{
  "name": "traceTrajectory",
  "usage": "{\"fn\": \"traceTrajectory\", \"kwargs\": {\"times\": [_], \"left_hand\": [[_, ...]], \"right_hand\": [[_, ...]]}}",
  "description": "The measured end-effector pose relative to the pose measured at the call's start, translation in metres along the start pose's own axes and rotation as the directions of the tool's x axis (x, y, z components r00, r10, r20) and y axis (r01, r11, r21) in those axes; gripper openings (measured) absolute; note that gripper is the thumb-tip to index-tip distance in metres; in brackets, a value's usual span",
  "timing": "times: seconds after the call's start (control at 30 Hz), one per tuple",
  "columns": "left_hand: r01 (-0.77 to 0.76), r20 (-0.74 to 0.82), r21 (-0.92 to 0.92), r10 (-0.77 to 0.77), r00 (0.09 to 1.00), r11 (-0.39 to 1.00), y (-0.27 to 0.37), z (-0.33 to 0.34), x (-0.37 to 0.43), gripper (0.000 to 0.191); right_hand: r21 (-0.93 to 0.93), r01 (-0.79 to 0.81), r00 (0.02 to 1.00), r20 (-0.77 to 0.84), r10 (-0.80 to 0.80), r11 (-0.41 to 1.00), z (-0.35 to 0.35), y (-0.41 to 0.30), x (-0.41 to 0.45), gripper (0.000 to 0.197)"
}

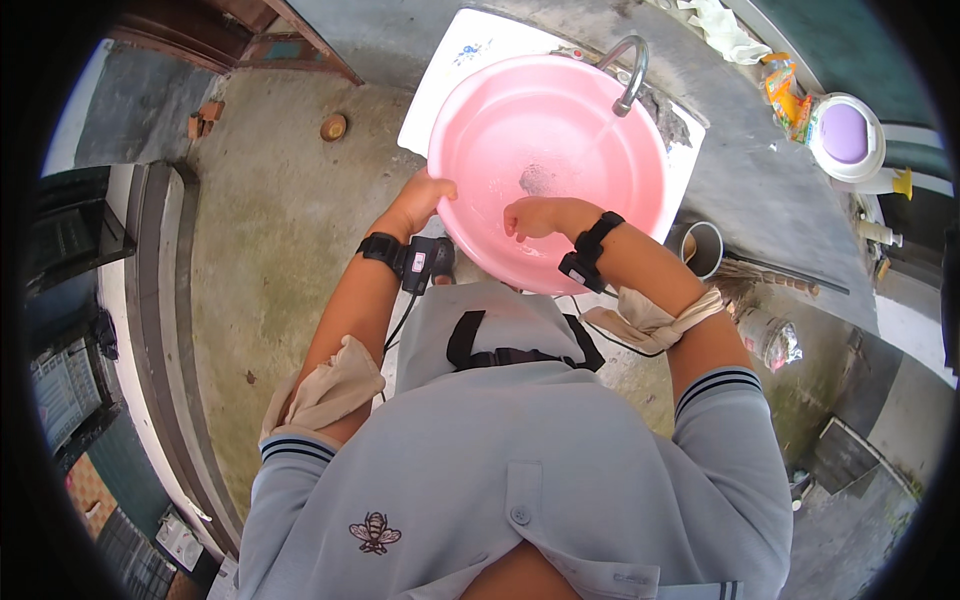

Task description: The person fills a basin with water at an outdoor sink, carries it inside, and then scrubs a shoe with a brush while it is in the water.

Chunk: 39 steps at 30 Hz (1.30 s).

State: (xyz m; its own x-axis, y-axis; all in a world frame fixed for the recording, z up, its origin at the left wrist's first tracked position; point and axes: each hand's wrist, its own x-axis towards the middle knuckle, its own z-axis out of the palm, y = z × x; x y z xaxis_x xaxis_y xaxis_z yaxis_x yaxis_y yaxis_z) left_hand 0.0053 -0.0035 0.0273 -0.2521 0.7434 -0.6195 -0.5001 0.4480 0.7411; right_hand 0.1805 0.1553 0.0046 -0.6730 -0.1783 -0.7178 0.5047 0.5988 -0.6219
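Observation:
A large pink plastic basin [480,97] stands on a white sink top [466,46] with a blue floral print. My left hand [420,201] grips its near left rim, thumb over the edge and fingers outside. My right hand [541,217] hangs inside the basin near the front wall, wrist bent and fingers curled. Nothing shows in that hand, but its palm is hidden. A curved metal faucet [636,71] reaches over the far right rim, and a thin stream of water falls from it. Some water and a greyish bubbly patch [536,180] lie at the basin's bottom.
On the right ledge are an orange packet [784,94], a white tub with a purple lid [844,133] and a yellow-topped bottle [902,183]. A grey bucket [703,250] and a broom [765,276] are below. Bricks [206,118] and a small bowl [333,127] sit on the concrete floor.

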Motion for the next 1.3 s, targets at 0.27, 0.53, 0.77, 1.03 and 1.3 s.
{"fn": "traceTrajectory", "kwargs": {"times": [0.27, 0.53, 0.77, 1.03, 1.3], "left_hand": [[-0.095, 0.009, 0.017, 0.095, 0.995, 0.995, -0.007, -0.006, 0.008, 0.047], [-0.027, 0.008, 0.009, 0.027, 1.0, 1.0, -0.001, -0.003, 0.005, 0.051], [-0.015, 0.039, 0.008, 0.014, 0.999, 1.0, -0.002, -0.004, 0.01, 0.055], [-0.051, 0.044, -0.01, 0.051, 0.998, 0.999, 0.001, -0.003, 0.009, 0.054], [-0.022, 0.041, -0.003, 0.022, 0.999, 1.0, 0.005, -0.002, 0.008, 0.058]], "right_hand": [[0.113, -0.059, 0.998, -0.024, 0.063, 0.992, -0.015, 0.002, 0.007, 0.027], [-0.069, 0.02, 0.911, -0.411, -0.047, 0.997, -0.038, 0.018, -0.045, 0.02], [0.098, -0.011, 0.842, -0.536, 0.063, 0.995, -0.043, 0.049, -0.111, 0.021], [0.31, 0.001, 0.811, -0.557, 0.181, 0.951, -0.047, 0.064, -0.133, 0.022], [0.687, 0.255, 0.857, -0.486, 0.17, 0.68, -0.06, 0.022, -0.024, 0.036]]}}
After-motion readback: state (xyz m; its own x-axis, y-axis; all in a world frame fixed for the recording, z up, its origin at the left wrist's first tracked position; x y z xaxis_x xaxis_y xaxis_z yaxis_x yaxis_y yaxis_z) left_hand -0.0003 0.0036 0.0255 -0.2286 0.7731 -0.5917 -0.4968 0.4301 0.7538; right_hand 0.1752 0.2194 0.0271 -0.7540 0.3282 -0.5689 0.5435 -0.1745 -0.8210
